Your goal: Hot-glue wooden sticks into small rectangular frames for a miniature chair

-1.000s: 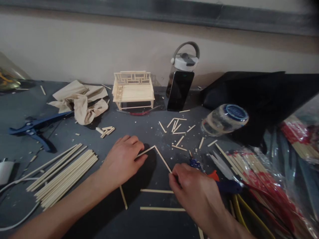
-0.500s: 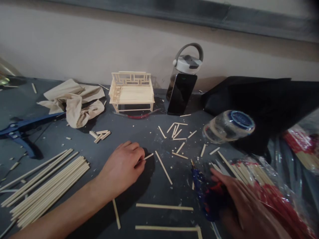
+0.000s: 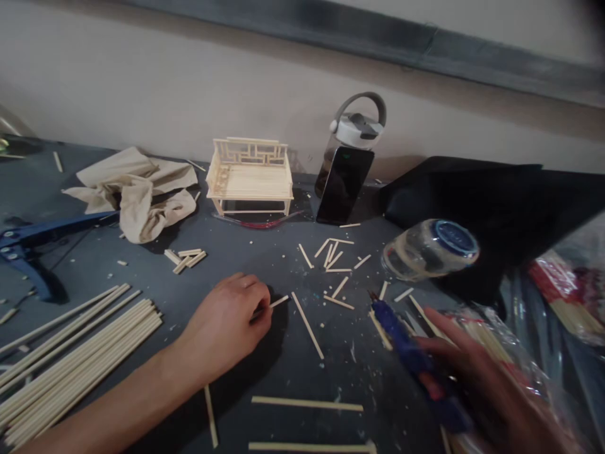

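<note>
My left hand [image 3: 231, 315] rests low over the table with its fingers pinched around a short wooden stick [image 3: 280, 302], whose pale end sticks out to the right. My right hand [image 3: 486, 372], smeared by motion, is around the rear part of a blue glue gun [image 3: 416, 359]; its forefinger is raised off the body. The gun's tip points away to the upper left. A single thin stick [image 3: 307, 325] lies just right of the left hand. Closer to me, a longer stick [image 3: 307, 403] lies crosswise, with another stick [image 3: 309, 448] at the bottom edge.
A miniature wooden bench [image 3: 250, 180] stands by the wall. Beside it a phone [image 3: 345, 186] leans on a bottle [image 3: 357, 129]. A clear jar [image 3: 430, 249], bagged sticks [image 3: 501, 347], crumpled cloth [image 3: 146, 202], blue cutter [image 3: 38, 252], stick bundle [image 3: 89, 366] and short cut pieces [image 3: 333, 255] surround the hands.
The glue gun has swung, its rear end moving right along with my right hand. My left hand keeps its pinch on the short stick. The view has shifted slightly.
</note>
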A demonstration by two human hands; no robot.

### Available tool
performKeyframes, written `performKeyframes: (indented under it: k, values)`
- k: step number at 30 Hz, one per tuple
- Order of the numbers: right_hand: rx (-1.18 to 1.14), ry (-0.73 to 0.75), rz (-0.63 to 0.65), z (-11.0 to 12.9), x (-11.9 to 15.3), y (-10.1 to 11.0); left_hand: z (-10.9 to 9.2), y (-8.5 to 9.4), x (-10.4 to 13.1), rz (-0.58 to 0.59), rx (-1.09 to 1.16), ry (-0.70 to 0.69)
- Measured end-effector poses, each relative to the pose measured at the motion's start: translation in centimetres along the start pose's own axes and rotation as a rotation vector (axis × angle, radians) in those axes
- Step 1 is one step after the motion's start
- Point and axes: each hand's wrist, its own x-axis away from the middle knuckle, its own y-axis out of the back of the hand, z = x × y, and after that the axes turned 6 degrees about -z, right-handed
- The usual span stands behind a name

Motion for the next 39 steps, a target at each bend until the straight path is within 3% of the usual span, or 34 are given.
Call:
performKeyframes:
  k: [5, 11, 17, 27, 39]
  values:
    - [-0.510, -0.259, 0.193, 3.0, -3.8, -0.7, 0.1, -0.2, -0.1, -0.003, 0.017, 0.021]
    - [-0.510, -0.350, 0.286, 5.9, -7.7, -4.1, -0.1, -0.5, -0.3, -0.003, 0.029, 0.020]
    - [-0.532, -0.390, 0.351, 5.3, -7.8, -5.5, 0.0, -0.8, -0.3, -0.014, 0.033, 0.017]
    - [-0.605, -0.357, 0.382, 4.1, -7.7, -5.9, 0.0, -1.0, -0.6, -0.039, 0.048, 0.041]
    - [-0.619, -0.367, 0.383, 4.5, -7.8, -6.0, 0.1, -1.1, -0.8, -0.046, 0.050, 0.061]
